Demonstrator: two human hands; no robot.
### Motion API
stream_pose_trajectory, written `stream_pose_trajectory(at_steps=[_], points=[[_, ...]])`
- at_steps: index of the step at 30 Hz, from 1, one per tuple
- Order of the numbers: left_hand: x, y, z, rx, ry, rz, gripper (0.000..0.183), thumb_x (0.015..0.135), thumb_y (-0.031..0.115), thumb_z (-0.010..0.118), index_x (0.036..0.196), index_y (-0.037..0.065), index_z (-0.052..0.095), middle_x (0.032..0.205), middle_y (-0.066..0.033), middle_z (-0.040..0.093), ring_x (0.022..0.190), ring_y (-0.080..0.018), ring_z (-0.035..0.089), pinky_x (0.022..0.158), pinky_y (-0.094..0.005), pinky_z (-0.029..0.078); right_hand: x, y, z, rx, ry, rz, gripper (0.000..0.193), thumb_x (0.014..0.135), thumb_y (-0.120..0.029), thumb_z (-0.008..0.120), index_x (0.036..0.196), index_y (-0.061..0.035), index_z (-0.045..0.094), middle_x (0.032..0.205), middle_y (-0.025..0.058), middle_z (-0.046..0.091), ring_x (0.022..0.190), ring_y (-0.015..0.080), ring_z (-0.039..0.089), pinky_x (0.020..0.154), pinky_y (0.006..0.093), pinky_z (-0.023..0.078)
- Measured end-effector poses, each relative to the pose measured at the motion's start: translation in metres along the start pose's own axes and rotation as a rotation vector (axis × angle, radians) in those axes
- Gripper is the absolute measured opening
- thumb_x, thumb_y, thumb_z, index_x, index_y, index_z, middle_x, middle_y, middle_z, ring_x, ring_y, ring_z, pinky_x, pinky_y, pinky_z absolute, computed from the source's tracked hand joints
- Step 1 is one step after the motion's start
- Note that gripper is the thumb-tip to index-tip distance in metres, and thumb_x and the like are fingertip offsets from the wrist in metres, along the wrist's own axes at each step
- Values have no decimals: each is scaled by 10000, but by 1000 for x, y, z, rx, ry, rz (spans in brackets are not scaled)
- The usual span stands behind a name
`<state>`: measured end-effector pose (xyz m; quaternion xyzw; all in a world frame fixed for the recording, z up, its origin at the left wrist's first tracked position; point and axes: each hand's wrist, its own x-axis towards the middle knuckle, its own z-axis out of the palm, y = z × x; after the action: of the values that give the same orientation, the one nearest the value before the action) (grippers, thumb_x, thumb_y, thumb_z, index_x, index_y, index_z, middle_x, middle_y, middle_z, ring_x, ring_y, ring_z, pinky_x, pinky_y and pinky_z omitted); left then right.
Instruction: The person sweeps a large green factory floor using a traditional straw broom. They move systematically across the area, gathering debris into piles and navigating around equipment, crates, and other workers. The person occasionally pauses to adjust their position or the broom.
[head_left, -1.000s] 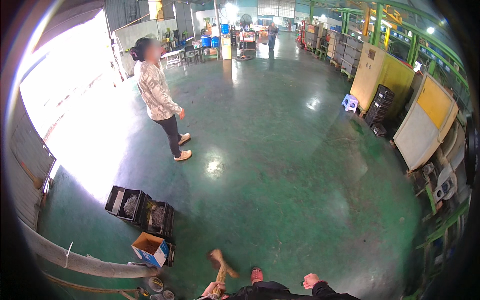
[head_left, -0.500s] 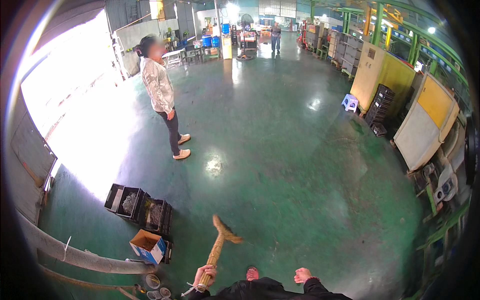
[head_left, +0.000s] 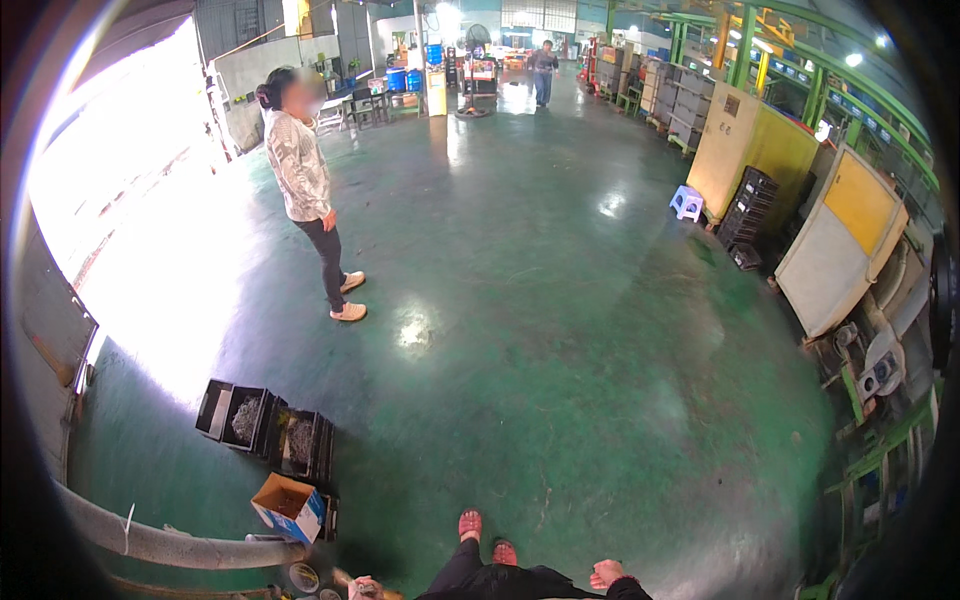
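My left hand is at the lower edge, partly cut off by the frame. It is closed on the broom, of which only a short tan piece shows beside the fingers. The broom's head is out of view. To the right of my body, my right hand is curled into a fist with nothing visible in it. My feet in reddish shoes stand on the green floor, the left one ahead of the right.
Black crates with small parts stand left, behind an open cardboard box. A grey pipe curves at lower left. One person stands front left, another far off. Machinery and panels line the right.
The broom has swung from in front of me down and back, almost out of view. My left hand has dropped to the lower edge. A second foot now shows, and the far person has shifted.
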<state>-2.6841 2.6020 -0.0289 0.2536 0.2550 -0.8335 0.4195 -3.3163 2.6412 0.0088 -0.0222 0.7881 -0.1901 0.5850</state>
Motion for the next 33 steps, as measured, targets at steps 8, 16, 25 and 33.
stream_pose_trajectory(at_steps=[8, 16, 25, 33], points=[[103, 71, 52, 92, 137, 277, 287, 679, 59, 489, 472, 118, 298, 446, 4, 299, 369, -138, 345, 393, -265, 361, -13, -66, 37, -317, -86, -247, 160, 763, -114, 439, 891, -44, 504, 697, 118, 571, 574, 203, 582, 490, 333, 497], [223, 19, 227, 364, 51, 31, 217, 727, 159, 405, 526, 114, 337, 443, -13, 353, 363, -149, 354, 342, -248, 288, -43, -143, 75, -63, -38, -297, 247, 726, -49, 460, 973, -32, 456, 653, 106, 554, 534, 182, 565, 467, 315, 493], [239, 26, 331, -241, -225, -132, 138, 736, 25, 468, 607, 26, 420, 497, -8, 424, 431, -93, 429, 428, -185, 410, 0, -104, 5, -1026, -330, -498, 154, 741, -136, 432, 840, -44, 504, 633, 110, 549, 514, 202, 550, 436, 351, 469], [156, -68, 316, -131, -10, 272, 77, 745, 65, 483, 763, 35, 414, 527, 16, 396, 422, -61, 394, 393, -171, 376, 29, -177, -33, -48, 63, -191, 98, 771, -122, 473, 831, -45, 486, 663, 54, 516, 509, 158, 488, 415, 311, 424]])
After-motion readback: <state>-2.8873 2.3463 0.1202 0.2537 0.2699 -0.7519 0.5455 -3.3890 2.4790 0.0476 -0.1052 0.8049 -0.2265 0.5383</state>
